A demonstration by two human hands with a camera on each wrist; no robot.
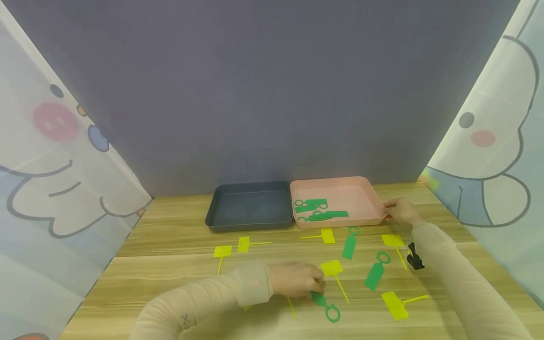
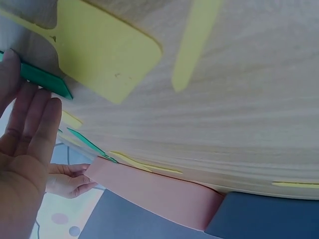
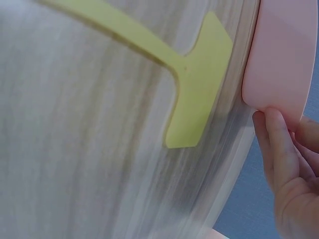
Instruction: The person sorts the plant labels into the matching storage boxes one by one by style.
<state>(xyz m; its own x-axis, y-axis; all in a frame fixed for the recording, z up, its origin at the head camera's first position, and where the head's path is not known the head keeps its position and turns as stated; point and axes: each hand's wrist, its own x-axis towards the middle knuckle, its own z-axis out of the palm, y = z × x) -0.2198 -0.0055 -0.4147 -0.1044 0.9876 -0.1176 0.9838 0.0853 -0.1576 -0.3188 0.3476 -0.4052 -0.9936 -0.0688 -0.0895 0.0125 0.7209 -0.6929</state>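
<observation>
My left hand (image 1: 297, 279) pinches a green ring-ended tag (image 1: 318, 299) low over the front of the table; in the left wrist view, the green tag (image 2: 47, 81) lies between thumb and fingers. At the pink tray's right side, my right hand (image 1: 401, 210) grips the wall near the front corner. The right wrist view has that hand (image 3: 289, 169) with its thumb at the rim of the pink tray (image 3: 281, 55) and fingers on the outside. Several green tags (image 1: 314, 208) lie inside the tray's left part. A yellow tag (image 1: 332, 268) is just right of my left hand.
Left of the pink tray, touching it, stands a dark blue tray (image 1: 250, 226). More green tags (image 1: 375, 276) and several yellow tags (image 1: 395, 306) are scattered on the wooden table (image 1: 170, 255). A small black object (image 1: 414, 259) shows at my right sleeve. A grey panel (image 1: 272, 94) rises behind.
</observation>
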